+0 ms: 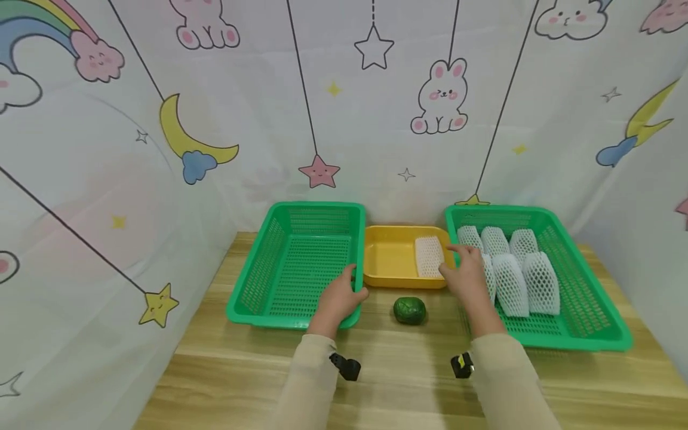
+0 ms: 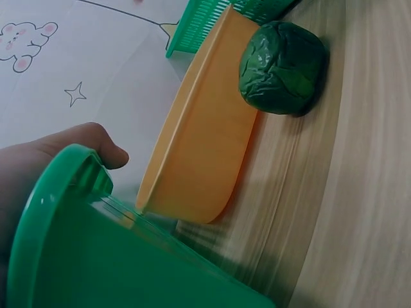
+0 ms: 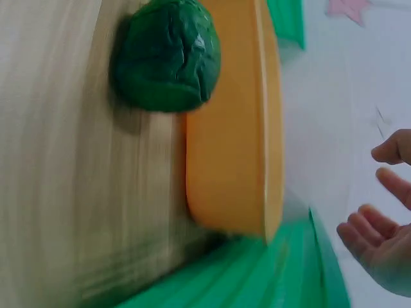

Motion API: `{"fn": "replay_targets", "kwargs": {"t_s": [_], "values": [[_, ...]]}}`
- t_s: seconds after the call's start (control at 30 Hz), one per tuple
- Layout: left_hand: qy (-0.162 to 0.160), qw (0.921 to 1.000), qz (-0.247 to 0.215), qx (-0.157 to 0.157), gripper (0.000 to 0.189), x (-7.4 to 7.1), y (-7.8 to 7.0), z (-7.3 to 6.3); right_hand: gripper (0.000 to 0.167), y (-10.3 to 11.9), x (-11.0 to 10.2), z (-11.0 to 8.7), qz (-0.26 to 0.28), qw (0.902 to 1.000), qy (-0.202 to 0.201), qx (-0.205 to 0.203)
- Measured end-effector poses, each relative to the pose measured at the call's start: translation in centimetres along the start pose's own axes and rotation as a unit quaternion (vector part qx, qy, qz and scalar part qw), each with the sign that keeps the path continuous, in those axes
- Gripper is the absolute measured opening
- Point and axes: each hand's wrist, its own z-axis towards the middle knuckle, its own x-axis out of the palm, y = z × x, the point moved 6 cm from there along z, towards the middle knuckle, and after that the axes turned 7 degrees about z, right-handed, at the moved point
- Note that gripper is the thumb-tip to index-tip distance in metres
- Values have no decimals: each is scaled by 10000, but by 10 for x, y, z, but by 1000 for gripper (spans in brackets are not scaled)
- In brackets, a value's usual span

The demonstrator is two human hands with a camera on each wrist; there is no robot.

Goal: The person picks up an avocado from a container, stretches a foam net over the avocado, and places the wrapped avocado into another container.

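In the head view my left hand point(image 1: 337, 298) is at the right rim of the left green basket point(image 1: 263, 321), its fingers loosely bent and its thumb extended past the rim. My right hand point(image 1: 469, 275) hovers between the yellow tray point(image 1: 389, 281) and the right green basket point(image 1: 591, 344), fingers apart and holding nothing. A white foam net sleeve point(image 1: 429, 257) lies flat at the right side of the tray. In front of the tray sits a round, glossy, wrinkled dark green thing point(image 1: 409, 310), seen closer in the left wrist view.
Several white foam net sleeves point(image 1: 510, 285) lie in the right basket, filling its left and middle part. Bare netting shows across the left basket's floor. Behind everything hangs a printed white curtain point(image 1: 376, 119). The wooden table point(image 1: 398, 382) extends toward me.
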Motion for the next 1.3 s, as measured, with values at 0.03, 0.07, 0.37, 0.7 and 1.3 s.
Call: {"fn": "replay_targets", "kwargs": {"t_s": [0.03,0.07,0.37,0.7,1.3], "values": [[8,10000,19,23,68,1,-1,0,47,4,8,8,-121,9998,97,-127],[5,10000,35,48,67,2,-1,-1,46,7,16,16,-266,9991,270,-197],[126,9993,240,266,66,18,-12,-9,71,-34,51,36,-1837,9756,526,1084],[145,9984,409,356,66,28,-24,-12,43,-51,36,37,-2118,9701,122,1179],[-1004,9605,-2445,875,60,-26,-28,-13,54,71,50,-22,2443,9581,1473,-257]]}}
